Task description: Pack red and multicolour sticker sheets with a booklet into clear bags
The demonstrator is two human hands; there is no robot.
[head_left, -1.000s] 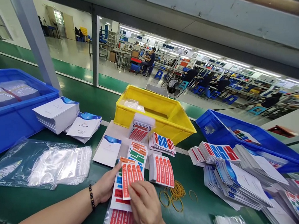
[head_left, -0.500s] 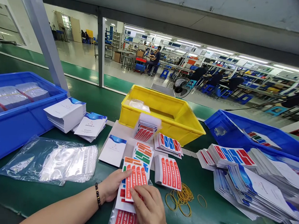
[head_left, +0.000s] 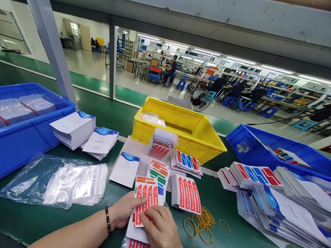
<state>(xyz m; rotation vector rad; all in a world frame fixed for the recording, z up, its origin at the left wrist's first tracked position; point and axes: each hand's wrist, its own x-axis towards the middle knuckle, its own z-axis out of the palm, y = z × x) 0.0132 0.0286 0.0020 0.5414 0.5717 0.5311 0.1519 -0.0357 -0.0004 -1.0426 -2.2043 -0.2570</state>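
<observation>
My left hand [head_left: 124,211] and my right hand [head_left: 160,231] both grip a small fan of sticker sheets, the top one red [head_left: 145,197], low over the green table. A bead bracelet sits on my left wrist. Just beyond the held sheets lies a multicoloured sticker sheet [head_left: 158,172]. To the right stands a stack of red sticker sheets [head_left: 186,193]. A clear bag with red stickers [head_left: 135,247] lies under my hands at the frame's bottom edge.
Yellow bin [head_left: 179,129] at the back centre, blue bins at left [head_left: 21,132] and right [head_left: 277,152]. White booklets [head_left: 73,129], clear zip bags [head_left: 75,183], rubber bands [head_left: 201,222], piles of sticker sheets and booklets [head_left: 268,200] at right. Other people work at distant benches.
The view shifted slightly. My hands stay on the sticker sheets, squaring the red one a little lower and more level; my right fingers slid across its lower edge.
</observation>
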